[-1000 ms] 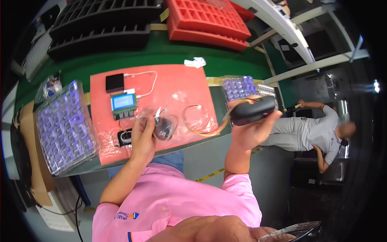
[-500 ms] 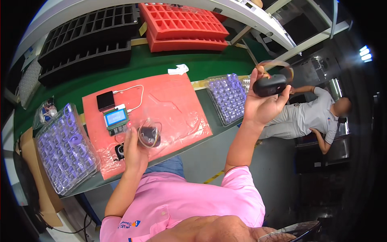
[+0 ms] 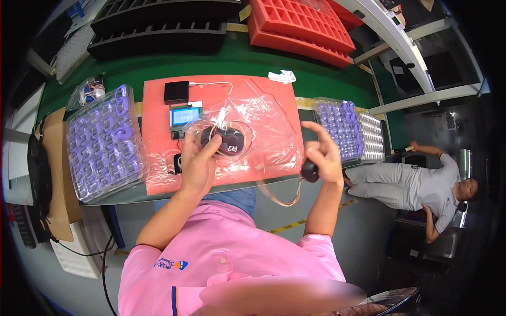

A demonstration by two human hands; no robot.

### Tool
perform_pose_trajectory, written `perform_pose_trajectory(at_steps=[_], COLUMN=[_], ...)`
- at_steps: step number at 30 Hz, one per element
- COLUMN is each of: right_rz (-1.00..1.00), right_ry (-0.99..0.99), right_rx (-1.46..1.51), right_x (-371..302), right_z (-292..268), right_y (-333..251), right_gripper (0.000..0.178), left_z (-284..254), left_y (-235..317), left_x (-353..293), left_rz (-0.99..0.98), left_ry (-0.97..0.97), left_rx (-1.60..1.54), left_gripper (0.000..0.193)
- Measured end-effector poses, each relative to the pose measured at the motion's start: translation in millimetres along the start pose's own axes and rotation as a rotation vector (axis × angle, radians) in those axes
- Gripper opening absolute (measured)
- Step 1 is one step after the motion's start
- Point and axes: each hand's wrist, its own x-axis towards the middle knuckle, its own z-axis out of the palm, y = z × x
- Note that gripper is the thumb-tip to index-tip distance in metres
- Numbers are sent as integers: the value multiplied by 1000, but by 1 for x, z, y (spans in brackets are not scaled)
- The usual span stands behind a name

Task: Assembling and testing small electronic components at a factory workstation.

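Observation:
My left hand [image 3: 199, 167] is closed on a black rounded device [image 3: 232, 141] with thin coloured wires coiled round it; clear plastic, apparently a bag, surrounds it. This is above the pink mat [image 3: 274, 121]. Off the mat's right edge, my right hand [image 3: 324, 158] has its index finger stretched out. Its other fingers curl round a second black rounded device [image 3: 310, 171], partly hidden by the hand, and a loose loop of coloured wires [image 3: 287, 203] hangs from it. A small circuit board with a lit blue screen [image 3: 185, 116] lies on the mat beyond my left hand.
A black box [image 3: 176, 92] with a white cable sits on the mat. Clear trays of purple parts stand left [image 3: 105, 145] and right [image 3: 337, 129]. Black [image 3: 158, 45] and red [image 3: 300, 31] compartment trays line the back. A person [image 3: 421, 184] stands at the right.
My right hand has come down and turned over, its device now below the fingers with wires hanging. My left hand keeps its device and has moved slightly over the mat. The view has shifted.

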Motion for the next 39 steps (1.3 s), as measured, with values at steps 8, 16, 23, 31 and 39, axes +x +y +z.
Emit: perform_pose_trajectory(at_steps=[8,16,23,31,39], right_rz=[-233,-609,-605,-367,-40], right_ry=[100,-118,-196,25,325], right_rx=[-193,-670,-800,-486,-131], right_x=[9,-4,4,62,206], right_z=[38,40,46,7,-53], right_y=[-17,-89,-105,-81,-42], right_gripper=[21,5,5,20,29], left_z=[-17,12,10,17,-42], left_y=[3,45,43,43,44], left_x=[-21,-24,-16,-29,-42], left_rz=[-28,512,594,653,535], left_ry=[-232,-415,-846,-184,-65], left_rx=[175,741,705,740,709], left_gripper=[64,71,51,43,25])
